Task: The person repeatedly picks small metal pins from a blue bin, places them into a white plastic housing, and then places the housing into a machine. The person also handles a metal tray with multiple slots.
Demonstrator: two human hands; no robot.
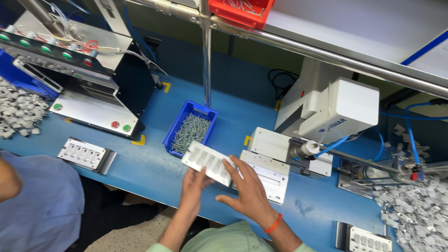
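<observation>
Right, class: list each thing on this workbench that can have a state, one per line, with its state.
Slotted white plate: lifted off the bench, tilted.
Left hand: under the plate, gripping it.
Right hand: fingers spread on the plate's edge.
Blue bin: open, partly filled with screws.
Red bin: on the shelf, holding metal parts.
Second slotted plate: flat on the bench.

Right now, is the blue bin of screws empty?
No, the blue bin holds a heap of grey screws, just beyond the white slotted plate that the left hand holds.
</observation>
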